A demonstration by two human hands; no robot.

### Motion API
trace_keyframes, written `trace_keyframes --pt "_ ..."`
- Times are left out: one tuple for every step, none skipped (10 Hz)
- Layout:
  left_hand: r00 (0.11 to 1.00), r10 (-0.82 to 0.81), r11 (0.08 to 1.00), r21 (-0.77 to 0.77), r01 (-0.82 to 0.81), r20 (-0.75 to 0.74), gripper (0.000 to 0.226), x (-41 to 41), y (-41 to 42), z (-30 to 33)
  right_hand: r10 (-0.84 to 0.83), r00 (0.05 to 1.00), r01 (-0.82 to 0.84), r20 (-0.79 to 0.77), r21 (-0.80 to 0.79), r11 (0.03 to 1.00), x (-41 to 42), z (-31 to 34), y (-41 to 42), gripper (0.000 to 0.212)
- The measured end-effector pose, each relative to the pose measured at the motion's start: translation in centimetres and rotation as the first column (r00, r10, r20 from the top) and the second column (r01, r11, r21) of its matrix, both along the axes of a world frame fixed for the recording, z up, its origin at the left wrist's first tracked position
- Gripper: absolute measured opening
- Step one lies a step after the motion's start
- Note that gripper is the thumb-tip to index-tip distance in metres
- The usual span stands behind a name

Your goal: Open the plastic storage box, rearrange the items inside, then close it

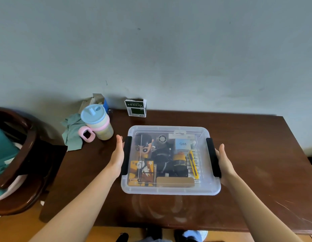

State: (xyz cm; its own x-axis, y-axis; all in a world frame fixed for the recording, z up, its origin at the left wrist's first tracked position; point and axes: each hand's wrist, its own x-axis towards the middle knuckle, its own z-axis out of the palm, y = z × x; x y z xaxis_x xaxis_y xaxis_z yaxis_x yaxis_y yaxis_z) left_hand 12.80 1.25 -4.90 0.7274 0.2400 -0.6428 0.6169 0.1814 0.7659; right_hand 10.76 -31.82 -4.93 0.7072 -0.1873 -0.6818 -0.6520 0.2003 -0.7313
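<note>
A clear plastic storage box [170, 190] sits on the dark wooden table, its clear lid on and a black latch on each side. Through the lid I see a cartoon figure [144, 145], an orange printed box [141, 172], black items, a blue Q88 card [182, 144], a yellow utility knife [193, 164] and a tan flat piece [175, 182]. My left hand [117, 154] lies flat with straight fingers against the left latch [126, 155]. My right hand [225, 162] lies flat against the right latch [213, 157].
A lidded cup with a blue top and pink handle [97, 124] stands left of the box, beside a green cloth [72, 132]. A small dark carton [135, 107] stands by the wall. A wooden chair [21, 163] is at far left. The table's front edge [169, 227] is near me.
</note>
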Motion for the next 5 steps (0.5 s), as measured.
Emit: trace_keyframes --pt "1.000 -0.002 0.998 -0.061 0.003 0.017 0.059 -1.3 0.5 -0.2 -0.135 0.991 0.134 -0.001 0.152 0.979 -0.9 -0.8 -0.5 0.058" --pt "1.000 0.012 0.988 -0.155 -0.011 0.009 0.050 -3.1 1.1 -0.7 -0.211 0.977 0.214 -0.033 0.195 0.957 -2.4 -1.8 -1.2 0.054" --pt "1.000 0.015 0.979 -0.206 -0.015 0.002 0.044 -5.4 1.9 -0.8 -0.240 0.969 0.245 -0.051 0.151 0.958 -4.7 -2.6 -2.2 0.048" --pt "0.997 0.057 0.973 -0.221 -0.067 -0.053 0.042 -7.1 2.4 -1.6 -0.299 0.947 0.317 -0.121 0.171 0.933 -7.5 -3.7 -3.4 0.043" --pt "0.981 0.048 0.967 -0.237 -0.093 -0.188 0.047 -9.1 2.5 -1.6 -0.339 0.912 0.386 -0.230 0.211 0.898 -10.6 -4.9 -4.6 0.044"
